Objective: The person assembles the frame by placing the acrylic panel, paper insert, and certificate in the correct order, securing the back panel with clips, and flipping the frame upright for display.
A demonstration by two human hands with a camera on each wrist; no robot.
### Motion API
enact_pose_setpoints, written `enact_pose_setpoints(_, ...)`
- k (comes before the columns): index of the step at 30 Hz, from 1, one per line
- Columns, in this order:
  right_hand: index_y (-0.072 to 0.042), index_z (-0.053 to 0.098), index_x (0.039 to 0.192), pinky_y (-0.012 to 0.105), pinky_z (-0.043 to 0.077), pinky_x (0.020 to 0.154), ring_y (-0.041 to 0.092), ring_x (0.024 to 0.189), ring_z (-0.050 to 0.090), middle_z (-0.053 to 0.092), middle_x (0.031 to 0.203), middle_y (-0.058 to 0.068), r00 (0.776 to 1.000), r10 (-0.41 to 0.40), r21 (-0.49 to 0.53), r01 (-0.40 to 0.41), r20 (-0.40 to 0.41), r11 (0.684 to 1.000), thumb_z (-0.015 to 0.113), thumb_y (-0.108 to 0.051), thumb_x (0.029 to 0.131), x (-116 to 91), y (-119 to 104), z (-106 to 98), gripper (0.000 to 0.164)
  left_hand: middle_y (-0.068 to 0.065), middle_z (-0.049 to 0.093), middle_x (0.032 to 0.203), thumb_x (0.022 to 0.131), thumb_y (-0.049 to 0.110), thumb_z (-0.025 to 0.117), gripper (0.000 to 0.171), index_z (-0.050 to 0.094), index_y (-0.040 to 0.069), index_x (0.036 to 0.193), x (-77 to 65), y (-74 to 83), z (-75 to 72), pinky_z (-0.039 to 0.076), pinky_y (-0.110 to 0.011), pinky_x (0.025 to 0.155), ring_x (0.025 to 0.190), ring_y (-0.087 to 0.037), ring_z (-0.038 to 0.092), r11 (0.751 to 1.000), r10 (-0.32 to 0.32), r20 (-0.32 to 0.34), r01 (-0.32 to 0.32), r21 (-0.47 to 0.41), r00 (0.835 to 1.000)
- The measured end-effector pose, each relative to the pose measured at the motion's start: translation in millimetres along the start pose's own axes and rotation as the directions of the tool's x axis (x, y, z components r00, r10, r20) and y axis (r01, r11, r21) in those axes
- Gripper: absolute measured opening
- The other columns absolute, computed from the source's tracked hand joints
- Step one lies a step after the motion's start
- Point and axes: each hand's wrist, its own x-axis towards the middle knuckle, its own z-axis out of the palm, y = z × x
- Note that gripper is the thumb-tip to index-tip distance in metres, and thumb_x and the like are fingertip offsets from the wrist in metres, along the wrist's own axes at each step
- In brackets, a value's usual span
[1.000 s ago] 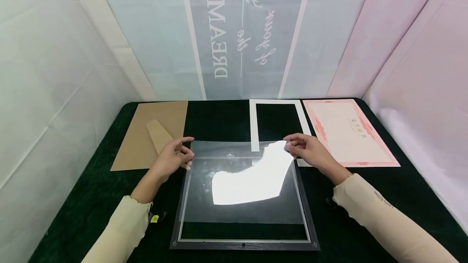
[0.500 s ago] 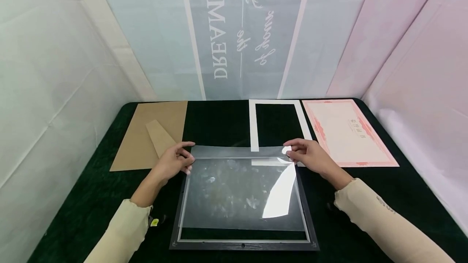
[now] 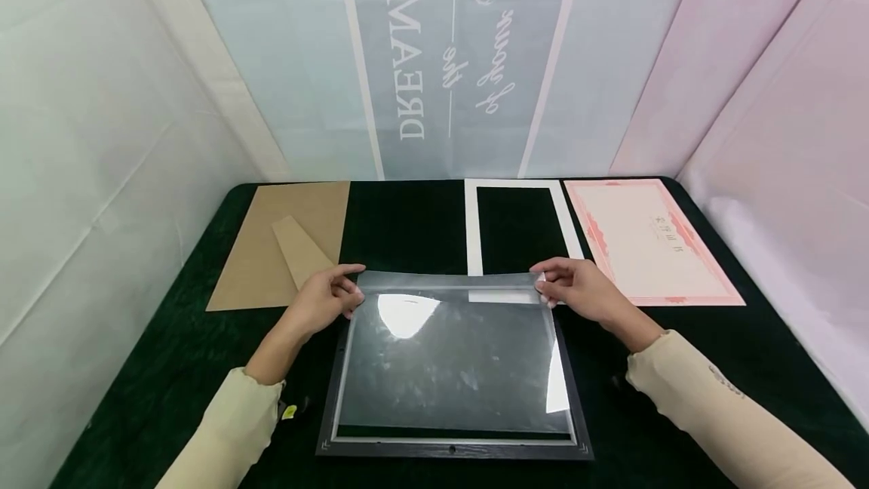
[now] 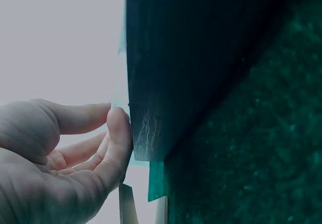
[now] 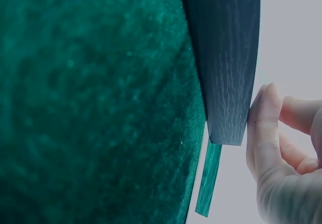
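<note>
A clear, glossy sheet with smudges and bright reflections lies over a dark picture frame on the table. Its near edge falls inside the frame's opening, a little short of the near bar. At the sheet's far left corner my left hand pinches the edge between thumb and fingers. My right hand pinches the far right corner the same way. In the left wrist view, the fingertips sit right beside the frame's dark side. The right wrist view has the fingers close against the wood-grained side.
A brown backing board with a stand leg lies at the back left. Behind the sheet lies a white mat border, partly covered by it. A pink-bordered certificate rests at the back right on the dark green cloth.
The sheet's far edge has come down and toward me, and its near edge has slid closer to the frame's near bar. Both hands lowered slightly with it. The reflections shifted.
</note>
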Motion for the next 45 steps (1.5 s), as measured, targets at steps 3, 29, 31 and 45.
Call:
enact_pose_setpoints(3, -0.001, 0.063, 0.125, 0.025, 0.057, 0.069, 0.013, 0.07, 0.066, 0.068, 0.098, 0.015, 1.0, 0.018, -0.006, -0.018, 0.017, 1.0, 0.065, -0.012, 0.096, -2, -1, -1, 0.031, -0.014, 0.063, 0.097, 0.093, 0.001, 0.065, 0.052, 0.049, 0.001, 0.143, 0.0, 1.8, 0.5, 0.057, -0.026, 0.066, 0.071, -0.017, 0.063, 1.0, 0.008, 0.0, -0.008, 0.026, 1.0)
enact_pose_setpoints(29, 0.001, 0.065, 0.121, 0.028, 0.058, 0.065, 0.013, 0.068, 0.066, 0.069, 0.091, 0.014, 0.998, -0.033, -0.039, 0.035, 0.044, 0.999, 0.066, -0.01, 0.095, -12, -8, 1, 0.028, -0.013, 0.059, 0.101, 0.091, 0.005, 0.069, 0.049, 0.054, -0.004, 0.137, -11.8, 11.6, 5.8, 0.052, -0.027, 0.061, 0.069, -0.015, 0.058, 0.973, 0.001, 0.001, -0.001, 0.229, 1.0)
enact_pose_setpoints(31, 0.0, 0.065, 0.12, 0.028, 0.058, 0.065, 0.013, 0.067, 0.066, 0.07, 0.09, 0.013, 0.998, -0.041, -0.057, 0.044, 0.039, 0.997, 0.066, -0.01, 0.095, -12, -7, 2, 0.027, -0.013, 0.06, 0.103, 0.091, 0.008, 0.071, 0.048, 0.056, -0.002, 0.136, -12.6, 12.3, 6.7, 0.051, -0.029, 0.063, 0.073, -0.016, 0.058, 0.96, -0.001, -0.015, 0.005, 0.281, 1.0)
enact_pose_setpoints(45, -0.009, 0.072, 0.111, 0.023, 0.052, 0.061, 0.01, 0.074, 0.064, 0.069, 0.09, 0.002, 0.992, -0.115, -0.335, 0.091, -0.05, 0.938, 0.07, -0.013, 0.091, -11, -13, 10, 0.021, -0.011, 0.062, 0.104, 0.088, 0.011, 0.075, 0.041, 0.064, 0.005, 0.127, -16.5, 13.7, 9.2, 0.048, -0.03, 0.067, 0.078, -0.015, 0.056, 0.926, 0.074, -0.017, -0.063, 0.371, 0.997)
